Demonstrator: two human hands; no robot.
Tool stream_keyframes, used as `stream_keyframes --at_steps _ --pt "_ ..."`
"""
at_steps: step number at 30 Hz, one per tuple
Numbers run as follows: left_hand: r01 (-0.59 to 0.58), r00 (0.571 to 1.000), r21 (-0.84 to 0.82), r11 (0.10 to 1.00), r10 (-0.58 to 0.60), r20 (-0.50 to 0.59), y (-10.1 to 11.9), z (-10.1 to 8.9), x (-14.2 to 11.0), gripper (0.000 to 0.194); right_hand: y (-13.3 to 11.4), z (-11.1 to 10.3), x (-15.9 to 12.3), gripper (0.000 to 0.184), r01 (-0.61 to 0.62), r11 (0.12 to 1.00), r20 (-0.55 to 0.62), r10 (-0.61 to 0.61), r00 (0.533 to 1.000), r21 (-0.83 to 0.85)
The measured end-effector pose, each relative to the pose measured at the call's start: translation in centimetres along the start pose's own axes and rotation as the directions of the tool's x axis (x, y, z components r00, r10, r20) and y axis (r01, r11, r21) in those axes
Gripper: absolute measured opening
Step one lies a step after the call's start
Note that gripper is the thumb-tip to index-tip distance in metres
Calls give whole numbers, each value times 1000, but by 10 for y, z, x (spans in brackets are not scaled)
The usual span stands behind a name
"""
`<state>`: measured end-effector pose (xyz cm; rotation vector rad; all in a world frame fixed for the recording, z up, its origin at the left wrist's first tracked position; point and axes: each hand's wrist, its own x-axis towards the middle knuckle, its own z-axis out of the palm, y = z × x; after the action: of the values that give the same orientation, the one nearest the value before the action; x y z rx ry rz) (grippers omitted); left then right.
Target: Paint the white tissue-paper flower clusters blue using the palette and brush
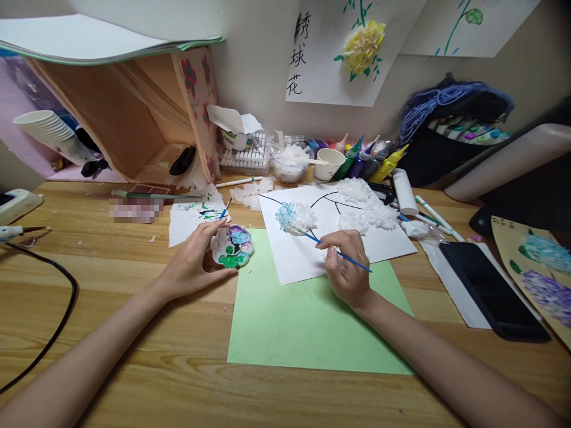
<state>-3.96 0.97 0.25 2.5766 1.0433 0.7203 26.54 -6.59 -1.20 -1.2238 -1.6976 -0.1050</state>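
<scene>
My right hand [348, 267] pinches a thin blue paintbrush [357, 262], its tip touching a crumpled-tissue flower head [306, 217] on a white sheet [294, 261]. That flower's left part is light blue [285, 216]; the rest is white. More white tissue clusters [379, 214] and drawn black stems lie on the sheet. My left hand [191, 255] grips a flower-shaped paint palette [218, 246] between thumb and fingers. Green, blue, purple and dark paint fill its wells. A second brush [226, 208] sticks out beyond the left fingertips; whether they hold it is unclear.
Under the white sheet lies green paper [312, 333]. Paint-stained tissue [182, 229] is behind my left hand. Along the back stand a tissue-filled bowl [289, 169], a paper cup [329, 164] and paint bottles [388, 163]. A black phone [491, 291] lies right, a cable [66, 321] left.
</scene>
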Motion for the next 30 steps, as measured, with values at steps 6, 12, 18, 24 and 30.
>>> stream_keyframes --at_steps 6,12,18,24,30 --pt "13 1000 -7 1000 -13 8 0 0 -1 85 2 -1 -2 19 -31 999 -33 32 999 11" --pt "13 1000 -4 1000 -12 4 -1 0 -1 85 2 -1 -1 20 -27 1000 -61 27 998 -12" --pt "6 1000 -10 1000 -6 1 -1 0 -1 87 4 -1 -1 20 -16 1000 -50 15 999 -16" --pt "24 999 -38 999 -25 -40 2 0 1 90 6 -8 3 20 -29 1000 -157 29 987 -2" --pt "87 983 -175 981 -113 -145 28 21 27 80 24 -29 10 20 117 992 -77 -114 991 43"
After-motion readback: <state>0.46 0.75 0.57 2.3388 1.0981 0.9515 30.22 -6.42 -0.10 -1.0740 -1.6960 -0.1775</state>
